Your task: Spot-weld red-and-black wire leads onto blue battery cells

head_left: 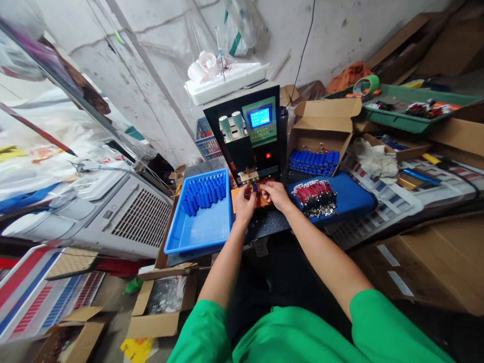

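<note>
At frame centre, the left hand (245,201) pinches a small blue cylinder (254,188), apparently pointing up-frame, with the right hand (275,194) just right, its grip too small to tell.

The blue piece (254,187) is small, and the fingers partly cover it. It is located at the front foot of the black machine (242,148), directly below the metal working head (248,176). The left fingers (247,191) grip the piece; the right fingers (267,187) are positioned just beside it, and their contact with it cannot be distinguished. The orange plate (238,198) lies flat beneath the hands. The machine stands upright and carries two pale-topped cylinders (231,124) above the head, a lit blue display (259,117) on a green panel, and a glowing red indicator (268,156) on its front.
</note>
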A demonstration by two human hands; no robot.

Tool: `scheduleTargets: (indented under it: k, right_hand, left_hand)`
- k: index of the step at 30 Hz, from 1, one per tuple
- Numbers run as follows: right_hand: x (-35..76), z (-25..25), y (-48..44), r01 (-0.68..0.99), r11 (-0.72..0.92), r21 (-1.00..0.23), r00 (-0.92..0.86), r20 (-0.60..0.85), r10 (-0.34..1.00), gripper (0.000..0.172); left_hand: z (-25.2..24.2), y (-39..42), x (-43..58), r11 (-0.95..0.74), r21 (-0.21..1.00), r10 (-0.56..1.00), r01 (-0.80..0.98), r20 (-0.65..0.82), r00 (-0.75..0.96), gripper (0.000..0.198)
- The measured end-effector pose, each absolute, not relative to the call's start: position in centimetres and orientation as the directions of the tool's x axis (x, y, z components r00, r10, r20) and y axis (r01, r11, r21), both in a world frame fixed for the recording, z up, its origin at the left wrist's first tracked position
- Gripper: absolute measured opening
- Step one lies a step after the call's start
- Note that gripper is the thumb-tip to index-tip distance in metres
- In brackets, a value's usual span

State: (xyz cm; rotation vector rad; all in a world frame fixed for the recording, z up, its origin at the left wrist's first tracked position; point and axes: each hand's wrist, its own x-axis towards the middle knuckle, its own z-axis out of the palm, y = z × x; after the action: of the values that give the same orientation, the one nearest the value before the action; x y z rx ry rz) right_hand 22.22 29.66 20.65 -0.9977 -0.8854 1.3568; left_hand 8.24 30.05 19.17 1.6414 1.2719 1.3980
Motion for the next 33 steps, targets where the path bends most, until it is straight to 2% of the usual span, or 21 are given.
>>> scheduleTargets:
  k: [3,7,10,15,17,20,28,33]
  right_hand:
    - [22.3,20.7,29.7,-0.348,-0.055,-0.936,0.029,-0.069,0.997,0.039]
    - [22.2,20.6,29.8,-0.343,-0.059,-0.938,0.029,-0.074,0.997,0.037]
    - [22.3,20.6,29.9,-0.372,-0.061,-0.926,0.025,-0.076,0.997,0.036]
    - [22.4,20.5,29.9,-0.403,-0.065,-0.913,0.018,-0.078,0.997,0.037]
    - [22.4,20.5,29.9,-0.410,-0.063,-0.910,0.019,-0.078,0.997,0.038]
    - [22.4,20.5,29.9,-0.416,-0.064,-0.907,0.023,-0.081,0.996,0.037]
    - [22.5,20.3,30.1,-0.436,-0.077,-0.897,0.015,-0.092,0.996,0.038]
    - [22.7,20.3,29.8,-0.383,-0.032,-0.923,-0.013,-0.029,0.999,0.041]
  left_hand:
    - [19.0,29.3,7.6,-0.354,0.883,0.912,0.309,0.399,-0.097,0.025]
    - [18.4,27.0,6.9,-0.432,0.794,0.869,0.428,0.493,-0.038,0.015]
    - [18.0,25.4,7.2,-0.492,0.697,0.822,0.522,0.569,0.015,0.015]
    - [17.7,24.5,8.5,-0.473,0.580,0.819,0.664,0.567,0.088,0.021]
    - [17.6,24.7,8.8,-0.459,0.548,0.813,0.699,0.577,0.080,0.018]
    - [17.3,25.0,9.0,-0.458,0.537,0.801,0.708,0.594,0.068,0.011]
    - [17.2,25.3,9.1,-0.450,0.529,0.800,0.719,0.597,0.062,0.009]
    - [17.9,25.4,9.2,-0.414,0.526,0.819,0.743,0.572,0.051,0.009]
